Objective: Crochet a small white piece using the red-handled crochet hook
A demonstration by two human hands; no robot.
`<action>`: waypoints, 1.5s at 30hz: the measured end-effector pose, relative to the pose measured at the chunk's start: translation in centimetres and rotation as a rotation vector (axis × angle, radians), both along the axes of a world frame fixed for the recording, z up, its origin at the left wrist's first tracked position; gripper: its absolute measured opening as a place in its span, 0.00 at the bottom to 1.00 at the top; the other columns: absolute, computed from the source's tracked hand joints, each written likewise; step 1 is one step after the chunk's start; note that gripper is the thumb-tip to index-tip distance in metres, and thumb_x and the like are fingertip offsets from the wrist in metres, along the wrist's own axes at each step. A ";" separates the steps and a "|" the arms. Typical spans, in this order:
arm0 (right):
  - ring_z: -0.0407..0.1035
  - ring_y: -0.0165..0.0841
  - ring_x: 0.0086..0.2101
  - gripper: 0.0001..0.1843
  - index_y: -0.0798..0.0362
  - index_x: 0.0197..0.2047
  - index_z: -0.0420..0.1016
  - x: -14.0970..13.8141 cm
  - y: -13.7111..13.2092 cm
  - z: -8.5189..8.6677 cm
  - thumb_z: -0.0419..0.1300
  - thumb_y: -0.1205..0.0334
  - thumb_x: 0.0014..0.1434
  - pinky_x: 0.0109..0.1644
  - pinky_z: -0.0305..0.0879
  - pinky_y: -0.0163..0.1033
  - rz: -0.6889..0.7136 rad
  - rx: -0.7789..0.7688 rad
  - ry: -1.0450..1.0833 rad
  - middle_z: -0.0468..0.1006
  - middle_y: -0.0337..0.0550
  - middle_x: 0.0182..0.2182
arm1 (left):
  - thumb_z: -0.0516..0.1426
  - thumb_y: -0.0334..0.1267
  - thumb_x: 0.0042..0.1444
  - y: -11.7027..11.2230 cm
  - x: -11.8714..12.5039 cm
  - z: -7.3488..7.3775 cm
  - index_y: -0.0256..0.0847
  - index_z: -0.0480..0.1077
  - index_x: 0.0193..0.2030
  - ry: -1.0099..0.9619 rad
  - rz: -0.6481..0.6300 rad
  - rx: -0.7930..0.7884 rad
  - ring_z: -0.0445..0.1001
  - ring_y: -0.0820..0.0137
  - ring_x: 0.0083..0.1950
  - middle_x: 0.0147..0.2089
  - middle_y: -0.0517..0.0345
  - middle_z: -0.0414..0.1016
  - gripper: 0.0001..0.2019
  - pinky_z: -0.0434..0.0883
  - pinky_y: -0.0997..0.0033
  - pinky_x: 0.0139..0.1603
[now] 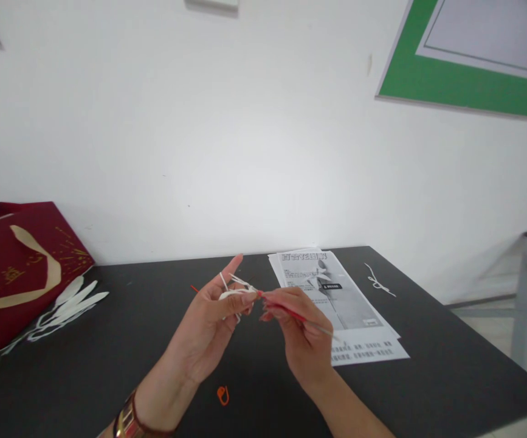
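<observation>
My left hand (217, 316) is closed, thumb and fingers pinching a small piece of white yarn work (231, 294), with its index finger stretched up and a strand running over it. My right hand (304, 334) grips a crochet hook (296, 314) with a red handle and a pale metal shaft at the back. The front of the hook meets the yarn between both hands; its tip is hidden. An orange stitch marker (223, 395) lies on the black table below my left hand.
Printed sheets (358, 304) lie right of my hands, and a scrap of white yarn (378, 283) lies beyond them. White crocheted leaf-shaped pieces (69, 307) rest at left by a dark red bag (12, 261). Behind the black table (263, 389) stands a white wall (245, 134).
</observation>
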State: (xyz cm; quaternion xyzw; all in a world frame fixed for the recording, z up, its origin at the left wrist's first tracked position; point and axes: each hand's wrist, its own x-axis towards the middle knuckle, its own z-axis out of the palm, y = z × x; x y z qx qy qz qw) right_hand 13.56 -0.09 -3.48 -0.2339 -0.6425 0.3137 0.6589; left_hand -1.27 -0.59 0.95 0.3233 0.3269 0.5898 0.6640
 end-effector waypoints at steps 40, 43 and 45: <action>0.62 0.28 0.18 0.10 0.53 0.27 0.78 3.7 0.9 3.4 0.65 0.55 0.55 0.18 0.59 0.33 0.341 -0.338 0.280 0.69 0.37 0.21 | 0.68 0.29 0.41 -1.7 -0.8 1.2 0.46 0.58 0.66 0.402 -0.148 -0.086 0.67 0.75 0.27 0.28 0.65 0.73 0.44 0.62 0.74 0.32; 0.62 0.29 0.19 0.09 0.52 0.27 0.79 3.8 0.7 3.7 0.66 0.56 0.54 0.18 0.58 0.34 0.277 -0.282 0.245 0.69 0.38 0.20 | 0.69 0.31 0.41 -1.7 -0.6 1.3 0.44 0.59 0.66 0.438 -0.126 -0.087 0.67 0.74 0.28 0.28 0.64 0.73 0.44 0.61 0.73 0.33; 0.62 0.29 0.19 0.09 0.52 0.28 0.80 3.9 0.5 3.7 0.66 0.56 0.55 0.19 0.58 0.34 0.246 -0.238 0.222 0.70 0.39 0.21 | 0.69 0.32 0.40 -1.7 -0.4 1.5 0.43 0.58 0.67 0.464 -0.107 -0.090 0.67 0.73 0.28 0.27 0.64 0.73 0.45 0.61 0.72 0.33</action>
